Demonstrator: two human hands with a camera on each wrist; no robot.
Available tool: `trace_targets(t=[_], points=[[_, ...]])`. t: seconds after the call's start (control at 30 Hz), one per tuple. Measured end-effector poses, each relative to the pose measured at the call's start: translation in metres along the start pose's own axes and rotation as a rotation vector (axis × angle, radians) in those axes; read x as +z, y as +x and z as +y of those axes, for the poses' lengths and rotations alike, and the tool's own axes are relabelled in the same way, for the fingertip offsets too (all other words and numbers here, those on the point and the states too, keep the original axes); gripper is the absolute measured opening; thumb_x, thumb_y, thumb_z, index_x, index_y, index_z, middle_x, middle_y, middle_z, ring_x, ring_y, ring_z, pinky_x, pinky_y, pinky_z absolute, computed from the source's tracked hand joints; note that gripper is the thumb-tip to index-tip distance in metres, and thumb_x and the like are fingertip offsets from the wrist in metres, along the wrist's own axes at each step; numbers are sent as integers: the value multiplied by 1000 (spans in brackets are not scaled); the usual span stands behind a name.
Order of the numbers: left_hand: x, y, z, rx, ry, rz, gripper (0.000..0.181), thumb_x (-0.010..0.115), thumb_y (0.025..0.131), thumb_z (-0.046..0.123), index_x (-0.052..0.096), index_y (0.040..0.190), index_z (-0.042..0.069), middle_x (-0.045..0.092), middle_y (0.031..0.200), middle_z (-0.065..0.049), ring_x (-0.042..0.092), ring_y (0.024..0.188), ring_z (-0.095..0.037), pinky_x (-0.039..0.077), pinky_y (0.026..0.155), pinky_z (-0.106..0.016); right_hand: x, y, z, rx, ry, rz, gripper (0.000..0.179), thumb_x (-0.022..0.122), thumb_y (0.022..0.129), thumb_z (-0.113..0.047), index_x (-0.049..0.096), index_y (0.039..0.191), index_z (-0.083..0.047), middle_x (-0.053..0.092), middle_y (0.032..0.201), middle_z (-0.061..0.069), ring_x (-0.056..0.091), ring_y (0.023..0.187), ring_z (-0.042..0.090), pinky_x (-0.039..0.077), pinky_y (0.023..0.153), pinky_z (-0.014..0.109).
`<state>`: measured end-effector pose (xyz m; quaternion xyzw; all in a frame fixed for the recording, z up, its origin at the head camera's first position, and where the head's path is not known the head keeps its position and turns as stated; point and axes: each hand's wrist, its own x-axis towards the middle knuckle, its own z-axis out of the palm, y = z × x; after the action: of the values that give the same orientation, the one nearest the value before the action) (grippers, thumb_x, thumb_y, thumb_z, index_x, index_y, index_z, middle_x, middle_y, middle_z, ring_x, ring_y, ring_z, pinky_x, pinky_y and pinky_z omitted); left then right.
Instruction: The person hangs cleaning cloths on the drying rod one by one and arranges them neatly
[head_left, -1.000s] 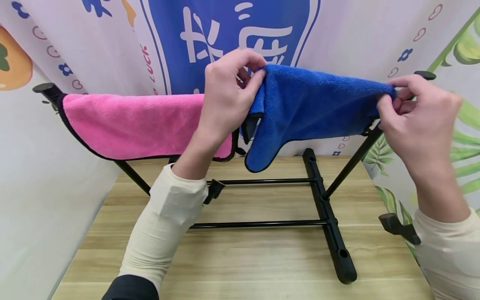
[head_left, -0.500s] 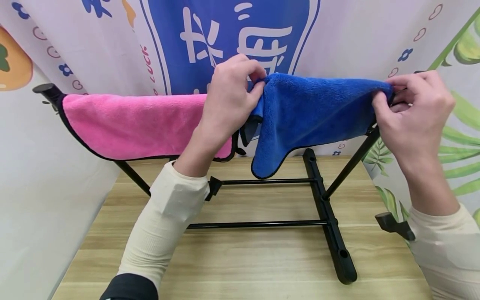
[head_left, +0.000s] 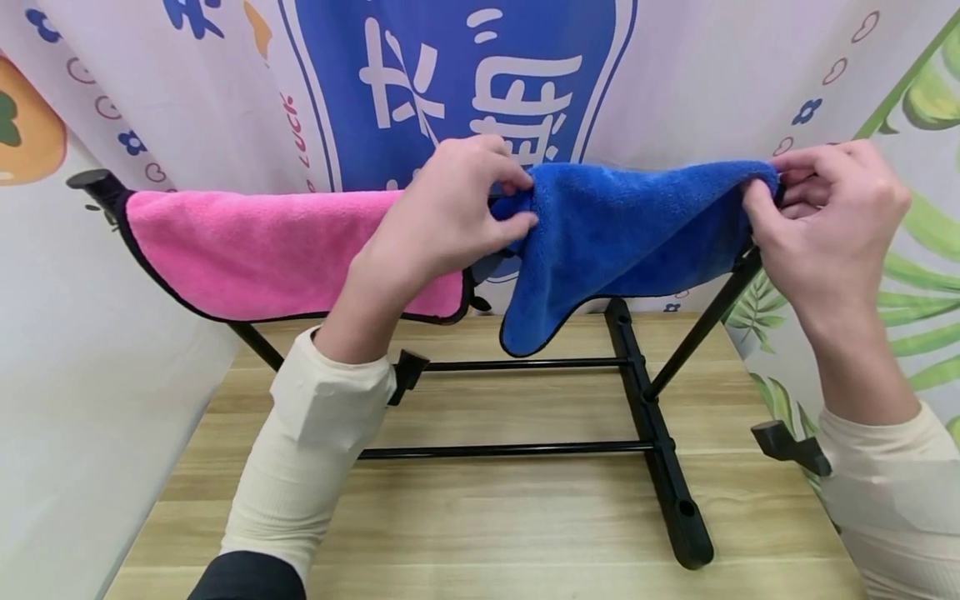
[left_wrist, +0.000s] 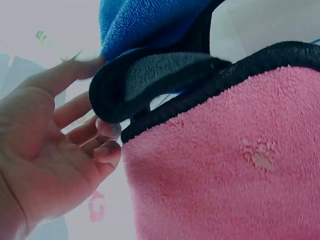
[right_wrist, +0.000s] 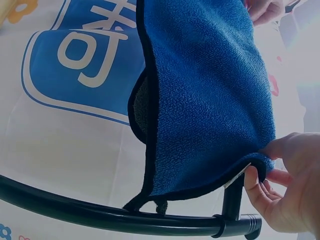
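Observation:
A blue plush towel point(head_left: 600, 225) with black trim hangs draped over the top of a black rack, its left corner drooping low. At its upper left end my left hand point(head_left: 457, 200) touches the cloth, thumb and forefinger spread apart. In the left wrist view, the fingers of that left hand point(left_wrist: 50, 130) lie loosely beside the folded black-edged end, whose grey underside shows. My right hand point(head_left: 840, 200) pinches the towel's upper right corner; the right wrist view shows thumb and fingers of this hand point(right_wrist: 295, 180) on its edge. To the left hangs a pink towel point(head_left: 255, 254), also black-trimmed.
The black rack foot point(head_left: 660, 442) stands on a wood-grain tabletop point(head_left: 480, 525), with crossbars low between the legs. Rack ends stick out beside the towels, such as the left end cap point(head_left: 90, 177). A printed curtain point(head_left: 712, 75) hangs close behind.
The blue towel's top edge has come down toward the rack. My left hand has lowered and its thumb and forefinger have parted. My right hand shifted slightly left, still pinching the corner.

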<state>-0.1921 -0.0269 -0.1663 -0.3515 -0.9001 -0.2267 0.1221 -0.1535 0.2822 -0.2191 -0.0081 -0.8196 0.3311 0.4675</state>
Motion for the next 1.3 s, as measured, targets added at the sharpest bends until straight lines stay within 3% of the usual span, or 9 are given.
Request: trace_targets(t=[0.1, 0.2, 0.47, 0.57, 0.63, 0.73, 0.9, 1.17, 1.3], points=[[0, -3, 0, -7, 15, -47, 38, 77, 93, 13, 71, 127, -1, 63, 119, -13, 60, 108, -24, 55, 95, -32, 0, 0, 1, 5, 14, -4, 27, 68, 89, -12, 77, 102, 9, 47, 90, -23, 50, 66, -18, 43, 65, 3], [2, -4, -1, -7, 25, -41, 36, 75, 93, 4, 69, 128, -1, 63, 119, -14, 59, 111, -26, 54, 100, -34, 0, 1, 1, 6, 29, -3, 26, 69, 88, -11, 77, 101, 10, 49, 89, -21, 51, 65, -18, 43, 64, 4], [8, -6, 0, 5, 49, 23, 25, 62, 93, -8, 66, 117, 0, 63, 103, -12, 60, 102, -25, 52, 89, -34, -1, 3, 1, -25, 88, 41, 21, 68, 86, -8, 77, 91, 10, 51, 80, -24, 53, 77, -13, 40, 77, 9], [7, -9, 3, 8, 66, 61, 31, 59, 94, -7, 65, 123, 1, 62, 101, -12, 59, 101, -25, 53, 85, -34, -1, 3, 2, -56, 131, 74, 12, 67, 85, -5, 78, 81, -4, 52, 78, -23, 56, 78, -11, 41, 76, 8], [6, -10, 5, 30, 76, 102, 30, 58, 94, -8, 68, 121, 0, 63, 102, -11, 59, 101, -24, 53, 85, -35, -2, 2, 2, -59, 168, 82, 19, 66, 86, -3, 75, 83, -19, 52, 81, -20, 59, 74, -12, 43, 71, 4], [6, -11, 6, 77, 91, 172, 25, 56, 94, -9, 71, 111, 1, 63, 103, -11, 58, 100, -24, 54, 86, -35, -3, 1, 1, -39, 238, 86, 32, 64, 87, 1, 68, 83, -31, 53, 87, -13, 63, 68, -10, 48, 64, 3], [9, -10, 6, 115, 85, 267, 23, 51, 92, -12, 68, 99, 2, 61, 99, -11, 59, 92, -25, 52, 77, -38, -3, 0, -4, -12, 391, 110, 34, 59, 83, 8, 66, 81, -26, 54, 92, -6, 66, 69, 1, 51, 63, 8], [16, -8, -1, 161, 121, 421, 22, 44, 87, -13, 60, 90, 1, 58, 83, -9, 54, 72, -26, 41, 60, -36, 2, 2, -10, -3, 703, 164, 22, 56, 78, 13, 69, 79, -4, 59, 93, 12, 68, 74, 16, 55, 62, 15], [18, -7, -1, 147, 126, 426, 20, 43, 87, -12, 57, 88, 2, 55, 80, -8, 52, 70, -25, 37, 59, -35, 5, 2, -7, 2, 723, 150, 26, 53, 78, 14, 67, 79, -8, 62, 92, 14, 69, 75, 19, 55, 63, 16]])
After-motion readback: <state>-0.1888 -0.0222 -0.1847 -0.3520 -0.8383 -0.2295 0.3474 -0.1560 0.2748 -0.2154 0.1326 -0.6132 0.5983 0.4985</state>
